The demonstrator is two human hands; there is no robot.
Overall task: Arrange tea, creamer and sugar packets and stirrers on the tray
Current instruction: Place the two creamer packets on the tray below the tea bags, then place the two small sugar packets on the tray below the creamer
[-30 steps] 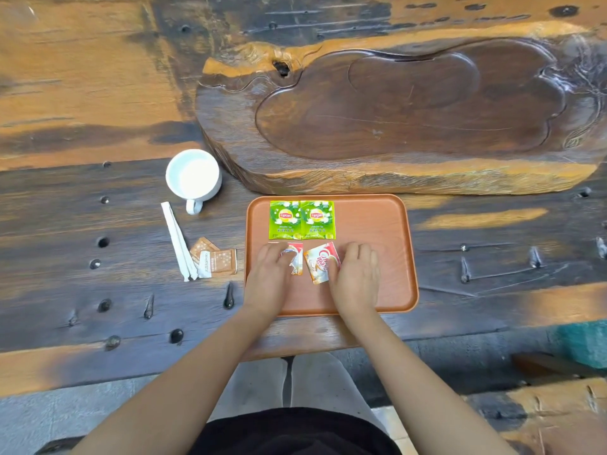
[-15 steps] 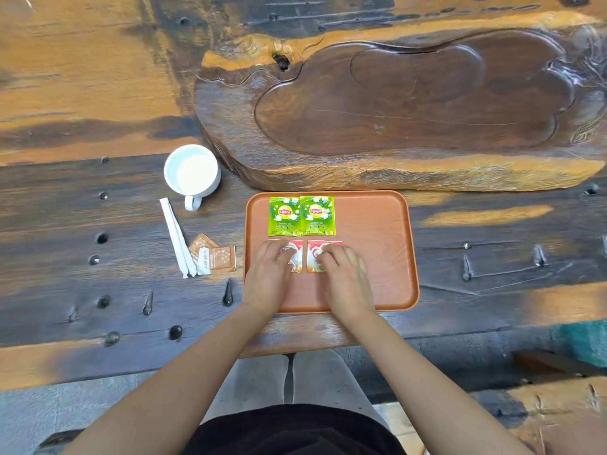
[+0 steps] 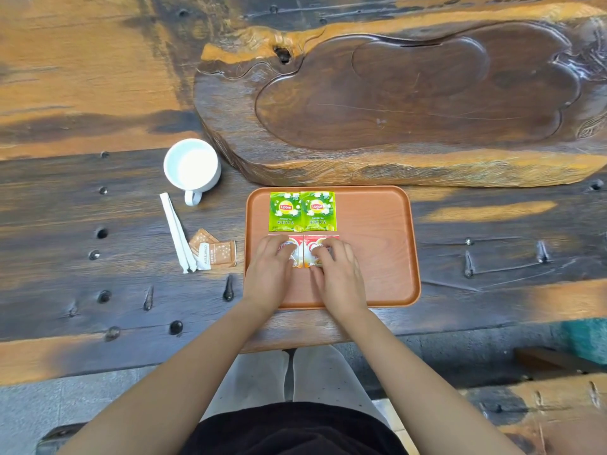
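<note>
While two green tea packets (image 3: 302,211) sit squared at the tray (image 3: 381,257)'s 11 o'clock, my left hand (image 3: 267,274) and right hand (image 3: 338,274) press flat, fingers spread, on two creamer packets (image 3: 303,254) to align them beneath; sugar packets (image 3: 216,252) and stirrers (image 3: 177,233) wait at 9 o'clock.

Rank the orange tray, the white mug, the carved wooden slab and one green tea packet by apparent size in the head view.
1. Carved wooden slab, largest, partly cut off at the frame edge.
2. Orange tray.
3. White mug.
4. Green tea packet, smallest; its twin looks alike.
</note>
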